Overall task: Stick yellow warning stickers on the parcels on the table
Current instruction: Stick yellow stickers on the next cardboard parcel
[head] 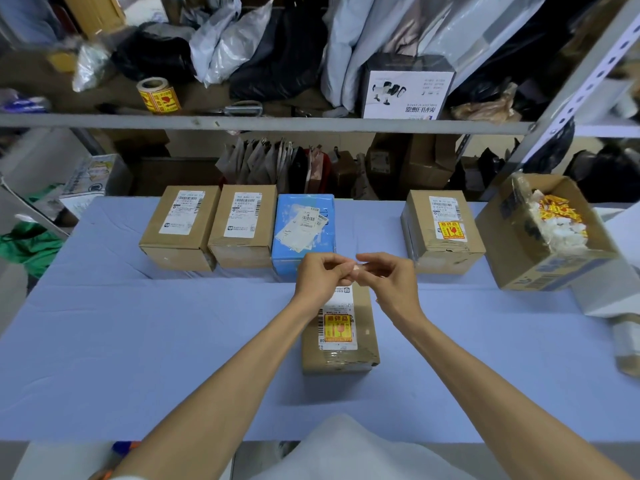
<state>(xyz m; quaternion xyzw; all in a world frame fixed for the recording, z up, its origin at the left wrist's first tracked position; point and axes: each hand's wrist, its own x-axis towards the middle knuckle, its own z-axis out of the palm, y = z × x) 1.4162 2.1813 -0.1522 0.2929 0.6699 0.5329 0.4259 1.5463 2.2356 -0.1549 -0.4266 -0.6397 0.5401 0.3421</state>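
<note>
Storeroom shelf (263, 123) heaped with bags, over a blue-clothed counter (138, 341); open carton (509, 237) of sticker waste, far right; back-row parcels (154, 233), rightmost stickered; near parcel (367, 341) bearing a yellow sticker (337, 328); left hand (317, 277) and right hand (393, 280) jointly pinch a pale scrap (355, 270) above it.

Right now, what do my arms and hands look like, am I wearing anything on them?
Left forearm and right forearm are bare to the frame's edge: no sleeves, gloves, watch or bracelet show. The left hand and right hand show no rings, though they are blurred.
</note>
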